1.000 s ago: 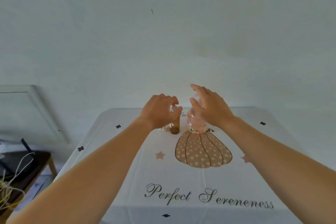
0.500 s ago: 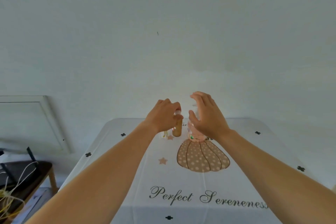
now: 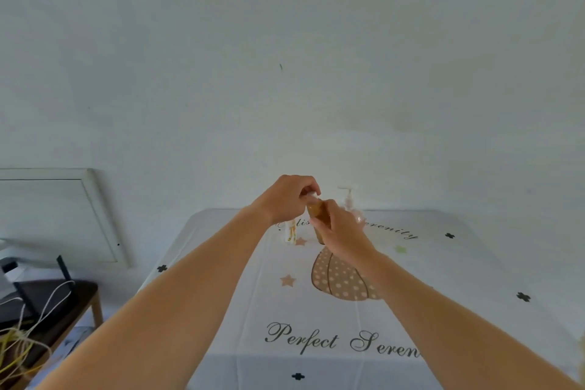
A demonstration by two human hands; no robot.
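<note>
amber bottle (image 3: pixel 317 215) | white cap (image 3: pixel 311 194) at top | upright | far middle of tablecloth (image 3: pixel 443 279) | mostly covered

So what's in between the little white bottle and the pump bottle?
In the head view, the brown bottle is between them; the left hand grips its cap, the right hand its body.

plain white plastered wall (image 3: pixel 285 41) fills the upper field under soft, even light, with one small dark mark (image 3: pixel 280 67) near centre. lower left: a white-framed flat panel (image 3: pixel 103 215) set against the wall, beside a dark brown wooden side table (image 3: pixel 79 294) bearing a black device with upright antennas (image 3: pixel 62 269), possibly a router, and loose white and yellow cables (image 3: pixel 12 351). foreground: a table under a white printed cloth (image 3: pixel 474 279) with black clover marks, stars and script lettering.
</note>
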